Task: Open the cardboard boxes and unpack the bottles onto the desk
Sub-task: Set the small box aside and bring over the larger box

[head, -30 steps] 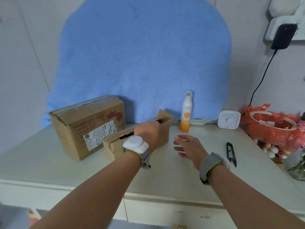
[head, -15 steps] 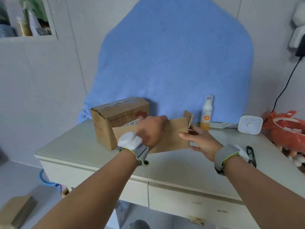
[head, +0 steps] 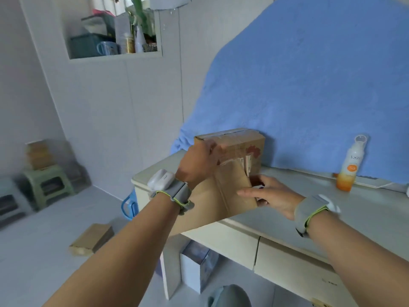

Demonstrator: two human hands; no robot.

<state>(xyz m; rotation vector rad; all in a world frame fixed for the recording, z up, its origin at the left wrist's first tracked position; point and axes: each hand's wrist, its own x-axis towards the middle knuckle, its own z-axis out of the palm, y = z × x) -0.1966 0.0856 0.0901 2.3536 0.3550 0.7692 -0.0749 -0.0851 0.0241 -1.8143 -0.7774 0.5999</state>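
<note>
A small opened cardboard box [head: 221, 200] is lifted off the desk [head: 365, 209] and tilted, hanging partly past the desk's left front edge. My left hand [head: 199, 165] grips its upper end. My right hand [head: 270, 193] holds its right, open end, fingers against the flap. Behind it a larger taped cardboard box [head: 247, 147] stands shut on the desk. A white and orange spray bottle [head: 350, 165] stands upright on the desk at the right, against the blue cloth.
A blue cloth [head: 309, 85] hangs on the wall behind the desk. A flat cardboard box [head: 93, 239] lies on the floor to the left. A green stool [head: 47, 185] stands by the left wall. A wall niche [head: 115, 41] holds several items.
The small box has been lifted off the desk and swung left toward its edge with both hands on it. The view has turned left, showing the floor and wall niche.
</note>
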